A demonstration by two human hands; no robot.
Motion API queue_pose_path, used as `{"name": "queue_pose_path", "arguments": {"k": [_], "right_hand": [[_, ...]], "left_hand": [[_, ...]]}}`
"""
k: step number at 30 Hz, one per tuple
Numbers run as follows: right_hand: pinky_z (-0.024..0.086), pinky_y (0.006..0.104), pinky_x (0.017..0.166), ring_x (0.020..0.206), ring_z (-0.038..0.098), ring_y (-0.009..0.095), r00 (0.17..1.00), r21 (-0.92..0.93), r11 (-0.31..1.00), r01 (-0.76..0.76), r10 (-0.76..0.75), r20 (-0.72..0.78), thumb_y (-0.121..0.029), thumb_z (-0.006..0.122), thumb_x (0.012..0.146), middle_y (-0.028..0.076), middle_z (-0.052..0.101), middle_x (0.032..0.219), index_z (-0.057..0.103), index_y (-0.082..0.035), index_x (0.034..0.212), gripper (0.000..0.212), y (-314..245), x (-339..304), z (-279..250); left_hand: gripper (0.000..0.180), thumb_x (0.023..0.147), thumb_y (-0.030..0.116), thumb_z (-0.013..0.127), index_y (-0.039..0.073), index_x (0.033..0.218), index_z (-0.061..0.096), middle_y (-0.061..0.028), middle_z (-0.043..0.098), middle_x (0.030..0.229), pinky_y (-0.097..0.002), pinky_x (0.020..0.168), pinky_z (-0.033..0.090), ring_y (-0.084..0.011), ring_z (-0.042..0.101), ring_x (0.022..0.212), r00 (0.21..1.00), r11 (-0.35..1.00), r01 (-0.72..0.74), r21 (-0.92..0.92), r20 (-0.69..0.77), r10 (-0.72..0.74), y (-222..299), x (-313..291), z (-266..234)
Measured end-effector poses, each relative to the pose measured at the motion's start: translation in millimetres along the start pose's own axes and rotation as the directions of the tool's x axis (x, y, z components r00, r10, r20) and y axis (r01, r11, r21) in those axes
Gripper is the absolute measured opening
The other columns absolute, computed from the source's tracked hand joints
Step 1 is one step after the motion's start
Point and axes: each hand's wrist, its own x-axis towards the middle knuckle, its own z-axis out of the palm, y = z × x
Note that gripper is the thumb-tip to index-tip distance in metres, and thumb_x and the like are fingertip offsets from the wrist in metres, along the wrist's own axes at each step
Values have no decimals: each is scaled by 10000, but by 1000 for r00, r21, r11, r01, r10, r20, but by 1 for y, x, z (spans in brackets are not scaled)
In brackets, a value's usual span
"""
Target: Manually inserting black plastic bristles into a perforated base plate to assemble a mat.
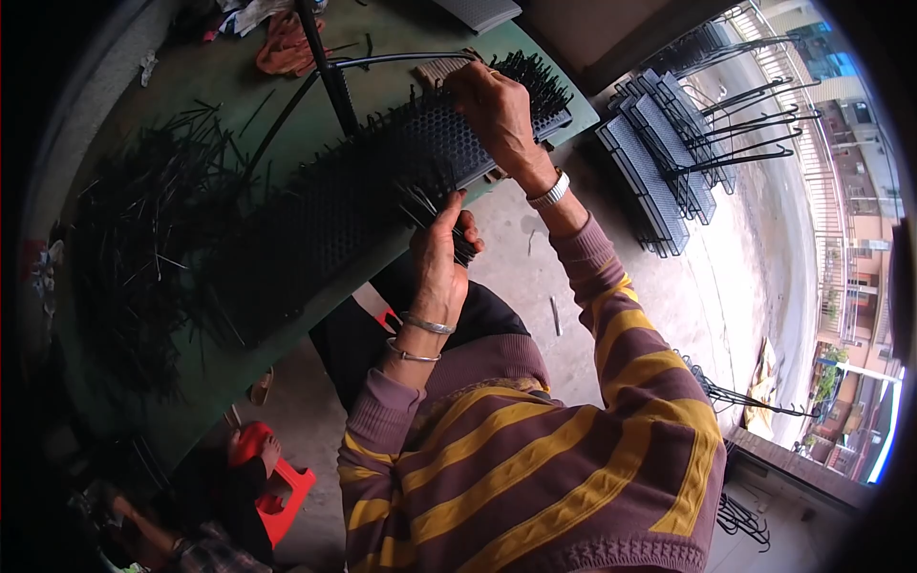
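Observation:
My left hand [441, 256] is closed around a bunch of thin black rods [416, 203], whose ends stick out past the thumb at the near edge of a dark perforated panel [435, 140]. The panel lies lengthwise on a green table. My right hand [496, 113] is over the panel's far right part with its fingers pinched together. What its fingertips hold, if anything, is hidden. Many short black rods [537, 84] stand up out of the panel's holes along the far side and at the right end.
A big heap of loose black rods [153, 239] covers the left of the green table [224, 368]. A black metal bar [331, 81] rises beyond the panel. Wire racks [659, 143] stand on the floor to the right. Another person sits by a red stool [291, 498] at lower left.

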Motion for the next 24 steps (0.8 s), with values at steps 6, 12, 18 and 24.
{"name": "queue_pose_path", "arguments": {"k": [6, 12, 18, 24], "right_hand": [[497, 422, 616, 753, 627, 340, 999, -124, 992, 8, -3, 40, -215, 593, 862, 130, 630, 860, 617, -106, 857, 112, 8, 9, 20], [502, 395, 624, 754, 623, 340, 1000, -171, 985, 7, -7, 4, -216, 618, 864, 149, 633, 888, 668, -115, 978, 161, -15, -1, -5], [484, 247, 591, 693, 611, 79, 681, 345, 746, -570, 193, 706, -175, 644, 900, 9, 623, 750, 640, 14, 970, 202, -26, -19, -46], [464, 220, 605, 700, 618, 82, 625, 353, 673, -650, 208, 753, -213, 598, 926, 13, 644, 760, 642, -11, 955, 209, -23, -21, -54]], "left_hand": [[191, 908, 248, 658, 86, 1000, 613, 11, 525, 695, -244, 549, 388, -78, 442, 563, 1000, 1000, -14, -4, -1, 14, 0, 0, 3], [169, 895, 233, 674, 94, 976, 621, -7, 579, 736, -253, 533, 403, -79, 468, 565, 999, 999, -46, 12, -24, 46, 3, 3, -1], [151, 885, 216, 685, 93, 957, 638, -25, 611, 766, -254, 529, 421, -83, 489, 568, 999, 998, -37, 54, -20, 38, 2, 5, -1], [255, 831, 248, 745, 46, 967, 670, -72, 666, 780, -242, 471, 432, -101, 518, 523, 998, 997, -70, 30, 1, 70, -2, 10, 2]]}}
